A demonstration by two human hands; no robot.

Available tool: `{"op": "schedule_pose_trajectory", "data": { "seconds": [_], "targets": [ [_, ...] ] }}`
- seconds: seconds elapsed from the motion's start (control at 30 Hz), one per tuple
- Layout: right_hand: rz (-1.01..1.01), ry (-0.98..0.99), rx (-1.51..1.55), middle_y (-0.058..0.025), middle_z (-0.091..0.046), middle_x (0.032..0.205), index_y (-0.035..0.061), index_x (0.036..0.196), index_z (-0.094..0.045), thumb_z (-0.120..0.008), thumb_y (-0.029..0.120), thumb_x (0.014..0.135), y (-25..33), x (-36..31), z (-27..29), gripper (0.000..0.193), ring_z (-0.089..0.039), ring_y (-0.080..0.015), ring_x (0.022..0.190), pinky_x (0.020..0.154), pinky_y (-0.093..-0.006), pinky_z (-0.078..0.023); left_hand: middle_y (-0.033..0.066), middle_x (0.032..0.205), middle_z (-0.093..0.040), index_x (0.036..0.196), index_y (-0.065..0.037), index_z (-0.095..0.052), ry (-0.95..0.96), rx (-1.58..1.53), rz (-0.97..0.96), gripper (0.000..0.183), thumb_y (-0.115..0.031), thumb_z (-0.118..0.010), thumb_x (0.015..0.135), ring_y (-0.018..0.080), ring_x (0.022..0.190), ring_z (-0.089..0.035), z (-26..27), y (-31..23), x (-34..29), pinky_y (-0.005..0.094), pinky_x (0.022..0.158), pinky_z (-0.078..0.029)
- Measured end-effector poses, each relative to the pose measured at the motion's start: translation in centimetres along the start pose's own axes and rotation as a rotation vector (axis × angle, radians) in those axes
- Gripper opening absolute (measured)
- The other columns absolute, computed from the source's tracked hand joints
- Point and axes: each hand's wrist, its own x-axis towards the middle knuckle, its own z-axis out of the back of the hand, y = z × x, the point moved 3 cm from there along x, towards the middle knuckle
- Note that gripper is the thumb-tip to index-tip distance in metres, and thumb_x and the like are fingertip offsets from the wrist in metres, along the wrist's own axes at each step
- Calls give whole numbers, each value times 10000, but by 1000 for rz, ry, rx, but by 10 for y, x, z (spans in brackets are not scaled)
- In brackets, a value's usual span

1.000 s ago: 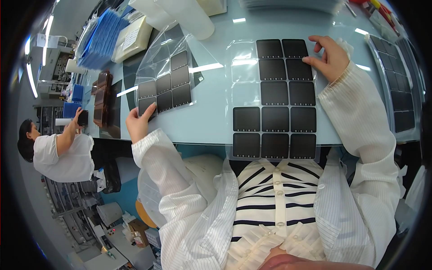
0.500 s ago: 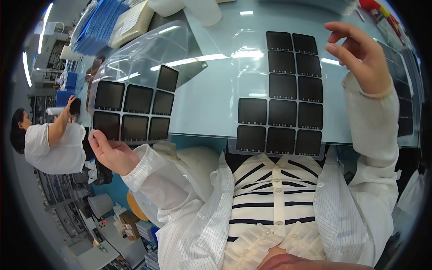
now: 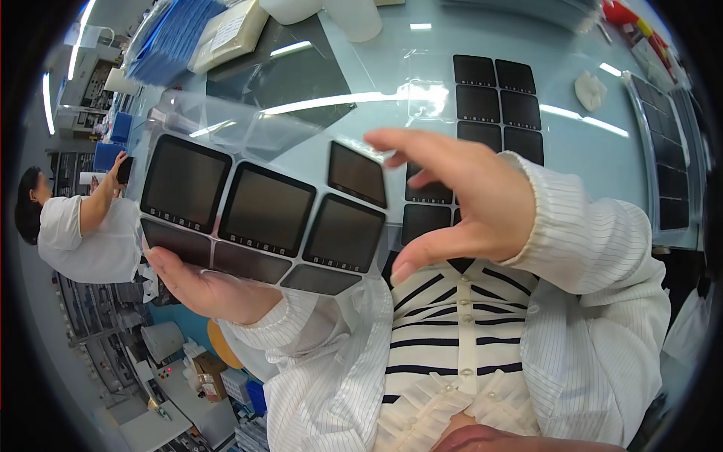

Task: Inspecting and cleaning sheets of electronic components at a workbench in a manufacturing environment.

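My left hand grips the lower left edge of a clear plastic sheet and holds it raised and tilted above the table. Several dark square panels with black borders sit on this sheet; the bottom row looks bent away. Beside the sheet's right edge is my right hand, fingers spread and curved, with nothing in it. Partly covered by that hand, a second group of dark square panels lies on the table.
At the right stands a tray of dark panels, with a crumpled white wad near it. A dark flat sheet, blue stacked sheets, a cream packet and a white cylinder are farther back. Another person works at far left.
My left hand has lifted and tilted the sheet of panels, bringing it nearer and rightward. My right hand has swung in from the far right to the sheet's right edge, uncovering the white wad.
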Motion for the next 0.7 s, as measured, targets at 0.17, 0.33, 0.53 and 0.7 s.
{"op": "schedule_pose_trajectory", "data": {
  "seconds": [0.17, 0.33, 0.53, 0.7],
  "targets": [
    [-179, 158, 372, -116, -485, 1278, 33, 1356, -351, -778, 281, 710, -6, 9, -18, 814, -492, -238, 1138, 921, -375, -438, 75, 1213, -548, 1230, -44, -489, 94, -253, 170, 438, -369, -339, 978, 183, 1057, -558, -11, 5, -7, 334, 905, -450],
    [-18, 129, 294, -107, -475, 1302, 50, 1372, -338, -746, 226, 755, -18, 16, -28, 761, -446, -231, 1201, 991, -394, -369, 82, 1277, -513, 1292, -72, -452, 383, -660, 385, 470, -395, -313, 980, 203, 1110, -542, -30, 7, -22, 357, 943, -435],
    [-219, 401, 764, -98, -472, 1307, 35, 1367, -344, -749, 162, 749, -22, 11, -47, 749, -422, -196, 1235, 1053, -363, -288, 121, 1280, -503, 1310, -74, -412, 608, -891, 391, 478, -396, -273, 985, 227, 1190, -492, -26, 19, -22, 391, 967, -443],
    [-261, 465, 924, -74, -551, 1212, 11, 1287, -450, -740, 86, 742, -21, 13, -47, 622, -500, -169, 1135, 1000, -327, -356, 127, 1200, -557, 1275, -21, -419, 474, -727, 235, 565, -479, -322, 958, 194, 1071, -571, -37, 22, -31, 363, 900, -481]
  ]
}}
